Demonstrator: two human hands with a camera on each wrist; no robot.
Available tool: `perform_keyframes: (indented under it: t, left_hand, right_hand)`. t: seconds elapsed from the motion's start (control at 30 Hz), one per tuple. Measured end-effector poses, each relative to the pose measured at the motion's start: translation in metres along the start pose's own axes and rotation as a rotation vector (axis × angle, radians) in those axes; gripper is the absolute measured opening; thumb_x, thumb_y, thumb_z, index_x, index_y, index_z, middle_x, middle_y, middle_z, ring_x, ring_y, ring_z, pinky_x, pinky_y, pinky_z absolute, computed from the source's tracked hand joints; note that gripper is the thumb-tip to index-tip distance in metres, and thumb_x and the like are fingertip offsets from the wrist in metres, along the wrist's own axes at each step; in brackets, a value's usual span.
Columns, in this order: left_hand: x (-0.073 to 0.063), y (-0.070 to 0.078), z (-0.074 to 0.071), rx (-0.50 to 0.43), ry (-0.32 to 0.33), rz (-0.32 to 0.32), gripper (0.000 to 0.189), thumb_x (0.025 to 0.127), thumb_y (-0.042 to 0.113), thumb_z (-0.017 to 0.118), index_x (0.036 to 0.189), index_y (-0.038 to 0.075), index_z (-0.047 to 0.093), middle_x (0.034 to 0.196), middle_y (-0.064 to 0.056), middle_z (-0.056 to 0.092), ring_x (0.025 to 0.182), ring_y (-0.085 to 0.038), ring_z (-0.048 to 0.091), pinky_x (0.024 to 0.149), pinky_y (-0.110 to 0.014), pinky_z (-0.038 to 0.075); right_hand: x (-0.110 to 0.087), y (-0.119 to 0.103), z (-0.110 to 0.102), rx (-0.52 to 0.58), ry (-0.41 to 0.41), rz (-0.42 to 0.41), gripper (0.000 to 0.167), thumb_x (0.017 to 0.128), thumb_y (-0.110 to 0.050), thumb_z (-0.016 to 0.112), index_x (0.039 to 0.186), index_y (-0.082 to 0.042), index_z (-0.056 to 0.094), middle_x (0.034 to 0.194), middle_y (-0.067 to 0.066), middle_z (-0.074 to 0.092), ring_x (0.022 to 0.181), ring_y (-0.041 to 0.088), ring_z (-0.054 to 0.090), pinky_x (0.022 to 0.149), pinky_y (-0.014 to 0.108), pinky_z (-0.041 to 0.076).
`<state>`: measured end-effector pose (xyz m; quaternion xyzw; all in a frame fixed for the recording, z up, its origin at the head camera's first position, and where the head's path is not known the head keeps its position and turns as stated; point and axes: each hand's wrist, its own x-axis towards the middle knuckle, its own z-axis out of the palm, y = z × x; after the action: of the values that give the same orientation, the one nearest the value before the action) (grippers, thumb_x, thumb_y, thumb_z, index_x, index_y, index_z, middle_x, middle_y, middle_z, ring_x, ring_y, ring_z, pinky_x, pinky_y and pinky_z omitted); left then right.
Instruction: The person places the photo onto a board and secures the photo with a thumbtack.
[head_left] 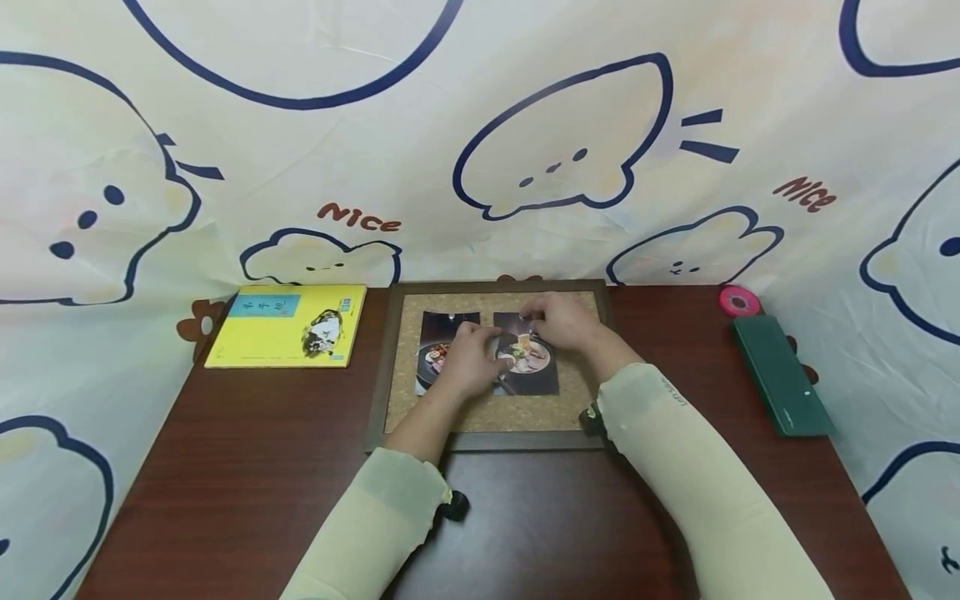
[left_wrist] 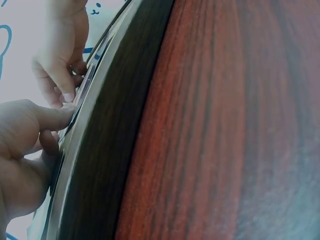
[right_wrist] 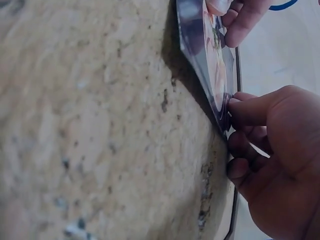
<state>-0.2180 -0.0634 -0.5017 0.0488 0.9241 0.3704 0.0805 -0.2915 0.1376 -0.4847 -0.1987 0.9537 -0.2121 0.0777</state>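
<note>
A cork board (head_left: 472, 421) in a dark wooden frame lies on the table. On its right part is a food photo (head_left: 536, 382) showing a plate on a dark background. My right hand (head_left: 566, 321) pinches a small clear push pin at the photo's top edge, mostly hidden by the fingers (right_wrist: 250, 112). My left hand (head_left: 468, 358) holds the same photo's left side, thumb and fingers on it. Beneath the left hand, partly covered, is a second food photo (head_left: 431, 333) with a small clear pin (head_left: 452, 317) at its top. In the right wrist view, the held photo's lower edge stands off the cork.
A yellow book (head_left: 277, 342) lies left of the board. At the far right are a pink tape roll (head_left: 739, 301) and a dark green box (head_left: 783, 375). Patterned cloth (head_left: 420, 167) surrounds the dark red wooden table (head_left: 247, 467) at the back and sides.
</note>
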Motion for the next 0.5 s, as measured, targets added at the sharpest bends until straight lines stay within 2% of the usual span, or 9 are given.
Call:
perform_keyframes:
  t: [0.13,0.23,0.33,0.5]
  left_hand:
    - [0.003,-0.002,0.0,0.0,0.002,0.01,0.062,0.089,0.031,0.083,0.143,0.009,0.061,0.137,-0.016,0.048,0.114,-0.03,0.057,0.099,-0.046,0.049]
    - [0.005,-0.003,-0.001,-0.013,0.005,0.028,0.062,0.088,0.03,0.083,0.143,0.01,0.062,0.136,-0.015,0.05,0.105,-0.027,0.057,0.092,-0.044,0.05]
    - [0.005,-0.005,-0.002,-0.039,0.019,0.056,0.059,0.088,0.026,0.083,0.141,0.012,0.063,0.131,-0.012,0.053,0.094,-0.023,0.057,0.082,-0.04,0.049]
    - [-0.001,-0.016,-0.007,-0.118,0.03,0.101,0.054,0.089,0.019,0.081,0.139,0.014,0.064,0.125,-0.009,0.055,0.084,-0.018,0.058,0.071,-0.033,0.05]
  right_hand:
    - [0.002,-0.003,-0.002,0.004,-0.022,0.029,0.03,0.098,-0.013,0.064,0.125,-0.018,0.076,0.107,0.002,0.072,0.097,0.022,0.064,0.09,0.045,0.05]
    - [0.002,-0.001,-0.003,0.004,-0.032,0.021,0.03,0.099,-0.013,0.065,0.127,-0.017,0.074,0.109,0.004,0.071,0.1,0.023,0.064,0.092,0.045,0.05]
    - [0.0,0.005,-0.001,0.002,-0.003,-0.036,0.032,0.097,-0.012,0.068,0.129,-0.015,0.073,0.11,0.005,0.071,0.103,0.024,0.065,0.094,0.046,0.05]
    - [-0.009,0.014,0.004,0.111,0.065,-0.13,0.038,0.091,-0.005,0.072,0.129,-0.006,0.071,0.107,0.011,0.068,0.099,0.026,0.061,0.09,0.044,0.049]
